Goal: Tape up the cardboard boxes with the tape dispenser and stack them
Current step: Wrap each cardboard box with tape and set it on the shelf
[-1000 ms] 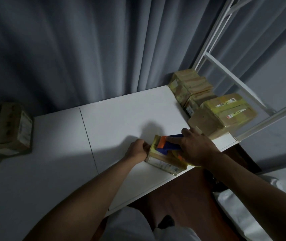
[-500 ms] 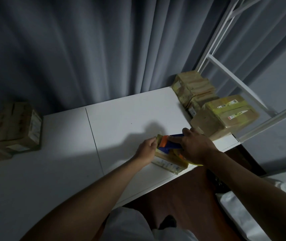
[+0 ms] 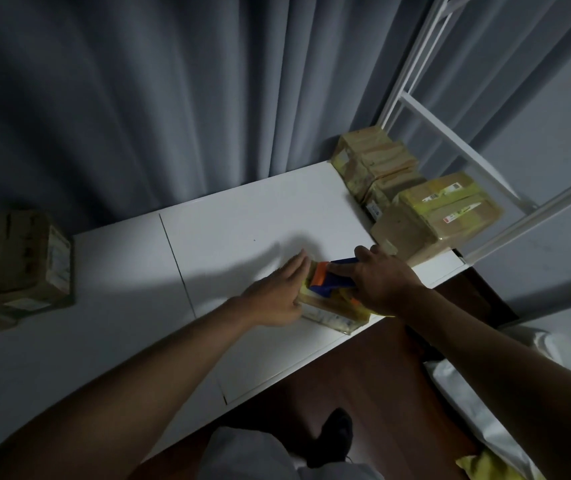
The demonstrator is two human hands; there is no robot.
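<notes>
Right hand [image 3: 383,284] is wrapped around the blue-and-orange tape dispenser [image 3: 329,280], pressing it onto the top of a small cardboard box [image 3: 332,315] at the near edge of the white table [image 3: 235,230]. Left hand [image 3: 277,294] lies flat against the box's left side, fingers straight, steadying it. Taped boxes [image 3: 440,213] sit piled at the table's far right corner by the white metal frame [image 3: 426,112]. Another cardboard box [image 3: 20,258] sits well apart at the far left, grey curtain [image 3: 173,98] behind it all.
</notes>
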